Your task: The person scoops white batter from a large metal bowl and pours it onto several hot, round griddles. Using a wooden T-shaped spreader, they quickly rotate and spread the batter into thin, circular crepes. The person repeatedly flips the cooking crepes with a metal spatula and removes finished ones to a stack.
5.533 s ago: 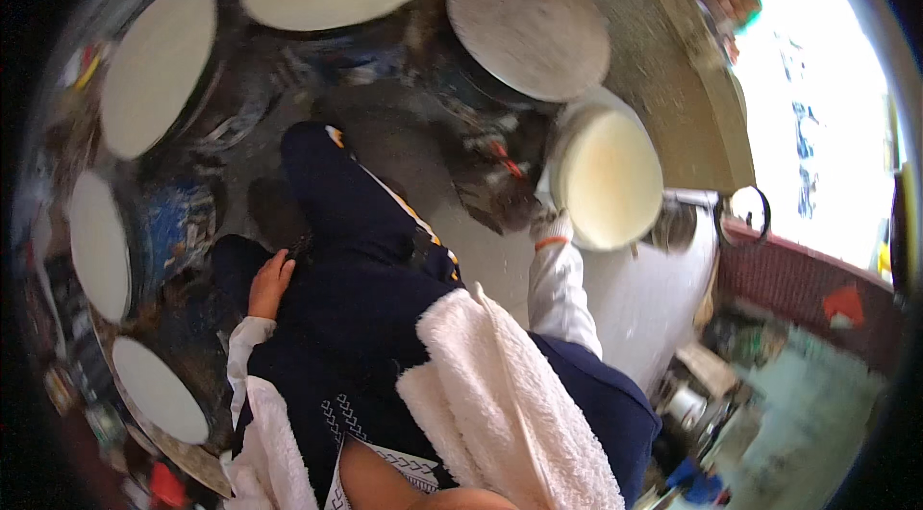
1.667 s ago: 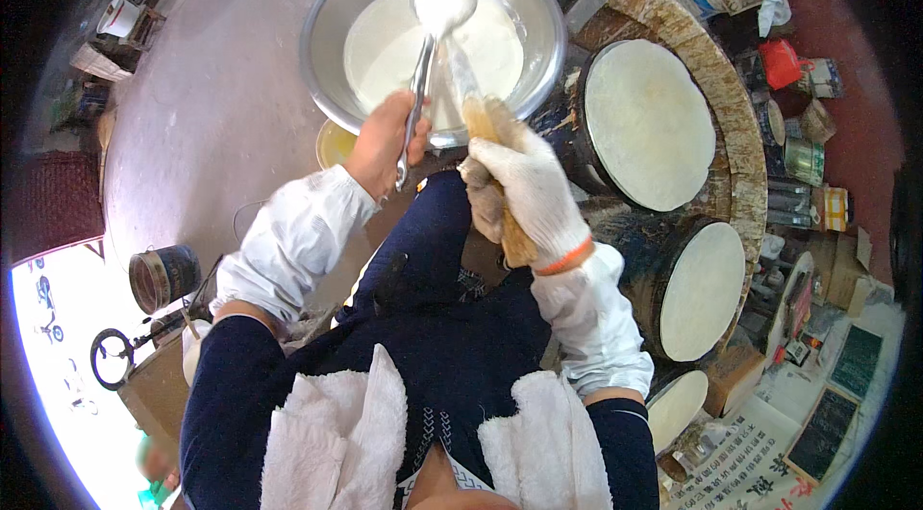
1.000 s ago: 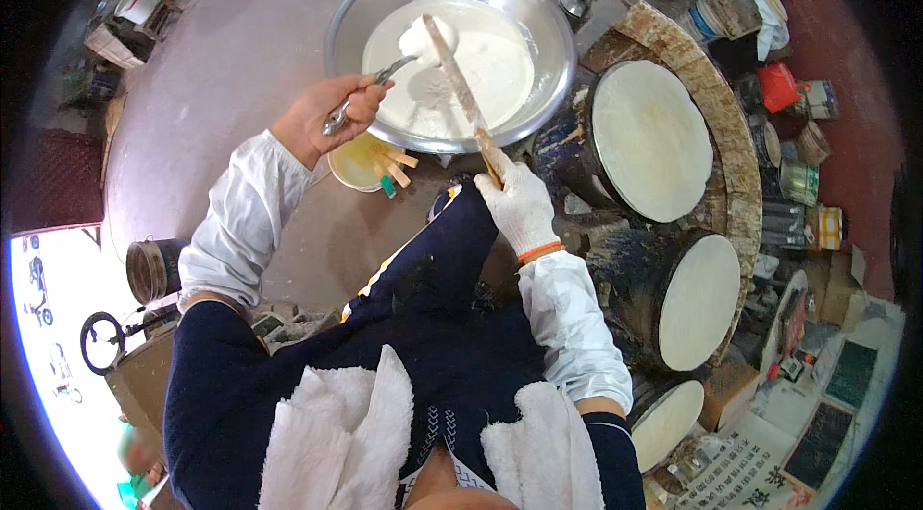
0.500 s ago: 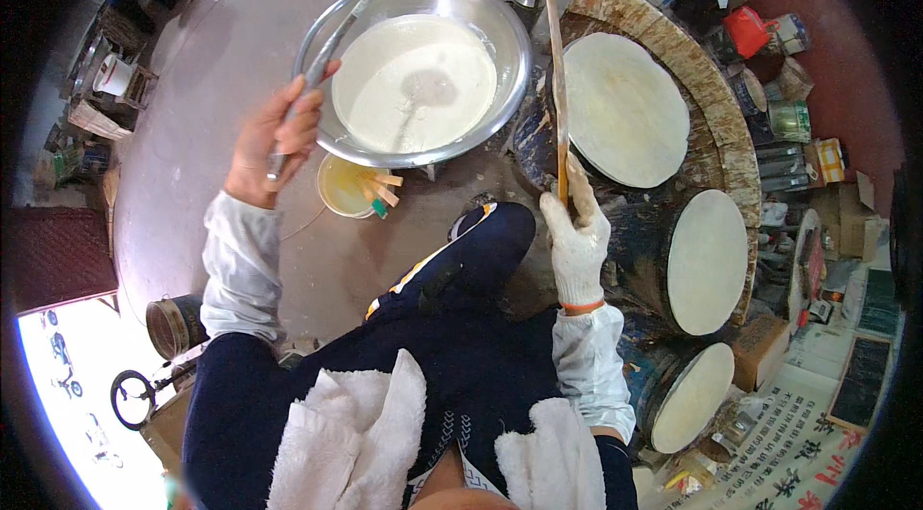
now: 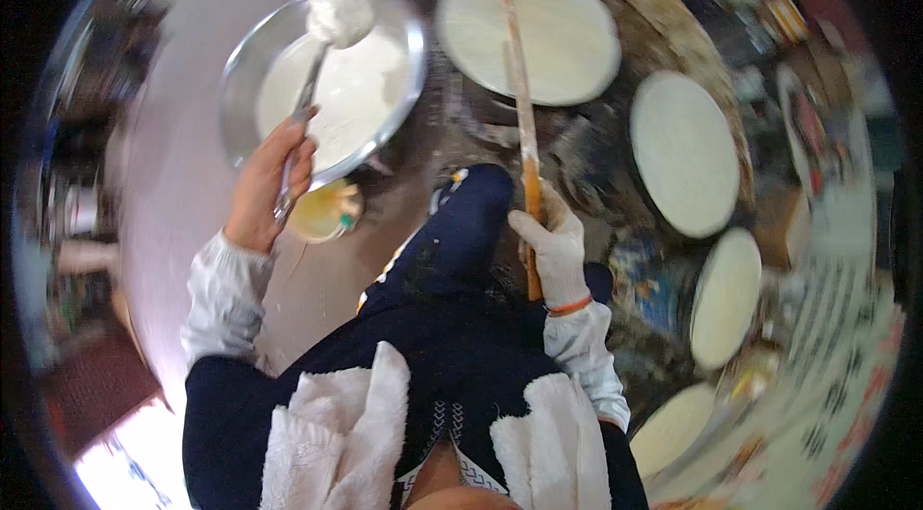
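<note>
My left hand (image 5: 264,178) is closed round the handle of a ladle (image 5: 313,77). A heap of thick white batter (image 5: 341,12) fills its scoop, held above the far part of a large metal bowl (image 5: 417,58) with more batter (image 5: 361,87) inside. My right hand (image 5: 556,246), in a white glove, grips a long flat wooden stick (image 5: 525,121). The stick's far end lies across my view of a round pale sheet of batter (image 5: 572,34) on the farthest griddle; whether it touches the sheet I cannot tell.
Down the right side, more round pale sheets (image 5: 685,154) (image 5: 726,298) (image 5: 673,428) cover other griddles. A small yellowish tub (image 5: 312,217) stands beside the bowl's near edge. My bent knee (image 5: 476,198) is between bowl and griddles. Blurred clutter lines the far right.
The whole view has turned toward the griddles, so the bowl appears farther left. The filled ladle has come from the bowl's far rim to over the bowl. The stick now overlaps the far sheet.
</note>
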Available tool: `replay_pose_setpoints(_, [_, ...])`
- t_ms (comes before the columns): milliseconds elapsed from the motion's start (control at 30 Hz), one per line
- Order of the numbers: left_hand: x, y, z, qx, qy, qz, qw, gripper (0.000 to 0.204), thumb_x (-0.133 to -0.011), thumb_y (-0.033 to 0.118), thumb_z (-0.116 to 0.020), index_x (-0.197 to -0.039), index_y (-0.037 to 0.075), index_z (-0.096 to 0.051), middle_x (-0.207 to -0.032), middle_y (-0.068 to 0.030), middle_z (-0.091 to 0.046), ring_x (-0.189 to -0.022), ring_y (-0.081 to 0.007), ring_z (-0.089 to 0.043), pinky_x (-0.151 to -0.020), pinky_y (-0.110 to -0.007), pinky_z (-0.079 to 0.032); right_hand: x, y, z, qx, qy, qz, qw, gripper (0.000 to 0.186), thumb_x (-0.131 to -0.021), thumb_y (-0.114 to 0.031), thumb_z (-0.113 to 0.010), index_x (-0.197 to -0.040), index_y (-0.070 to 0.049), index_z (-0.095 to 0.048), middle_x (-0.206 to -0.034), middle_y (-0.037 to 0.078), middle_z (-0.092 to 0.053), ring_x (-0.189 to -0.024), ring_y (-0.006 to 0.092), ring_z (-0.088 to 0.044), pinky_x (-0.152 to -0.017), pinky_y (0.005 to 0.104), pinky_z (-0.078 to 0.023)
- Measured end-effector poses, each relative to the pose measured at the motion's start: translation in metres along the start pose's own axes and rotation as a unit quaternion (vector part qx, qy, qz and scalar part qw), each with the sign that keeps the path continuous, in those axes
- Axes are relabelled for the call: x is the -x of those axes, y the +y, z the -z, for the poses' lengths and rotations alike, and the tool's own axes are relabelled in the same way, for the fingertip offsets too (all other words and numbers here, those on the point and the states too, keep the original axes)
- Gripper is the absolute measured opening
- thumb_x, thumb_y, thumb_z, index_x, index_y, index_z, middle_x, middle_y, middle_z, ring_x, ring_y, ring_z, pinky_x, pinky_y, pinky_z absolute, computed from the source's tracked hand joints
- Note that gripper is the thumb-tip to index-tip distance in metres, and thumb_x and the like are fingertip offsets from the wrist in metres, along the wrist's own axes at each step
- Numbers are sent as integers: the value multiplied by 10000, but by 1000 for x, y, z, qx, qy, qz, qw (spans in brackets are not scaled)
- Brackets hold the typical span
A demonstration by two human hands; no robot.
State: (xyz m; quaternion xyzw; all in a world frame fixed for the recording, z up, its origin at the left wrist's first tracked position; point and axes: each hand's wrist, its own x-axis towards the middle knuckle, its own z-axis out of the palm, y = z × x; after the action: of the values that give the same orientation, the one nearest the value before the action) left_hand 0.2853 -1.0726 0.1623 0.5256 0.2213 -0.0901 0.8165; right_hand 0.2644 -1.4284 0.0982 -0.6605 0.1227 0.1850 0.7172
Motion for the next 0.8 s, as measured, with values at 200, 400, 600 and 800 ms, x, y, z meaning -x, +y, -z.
replay_pose_setpoints(200, [47,-37,-126,12,-233,124,964,457,-1088,175,-380,-1512,18,-318,-736,27,-399,-469,-8,-326,-372,-158,-310,133,36,93,-220,223,95,945,686,-918,-133,-661,-1532,-106,-355,-915,70,-635,-596,133,-606,-506,260,-506])
replay_pose_setpoints(400, [68,-126,-263,-61,-475,377,793,453,-1099,170,-337,-1520,14,-272,-729,-5,-421,-444,-50,-364,-354,-207,-358,303,117,111,-400,507,196,738,712,-938,-107,-611,-1560,-239,-292,-962,84,-646,-599,170,-623,-427,273,-465])
replay_pose_setpoints(600, [185,-205,-350,-279,-638,417,584,419,-1077,181,-403,-1452,-7,-398,-772,12,-456,-481,-23,-382,-396,-182,-330,404,211,29,-475,723,215,453,680,-972,-90,-579,-1559,-293,-304,-975,74,-651,-598,162,-592,-408,266,-396])
replay_pose_setpoints(800, [289,-268,-373,-349,-690,518,366,407,-1075,170,-410,-1428,-33,-413,-763,10,-447,-481,-17,-375,-393,-169,-325,437,244,-63,-493,788,264,256,590,-981,-140,-559,-1532,-221,-363,-1036,75,-650,-619,149,-573,-411,238,-392])
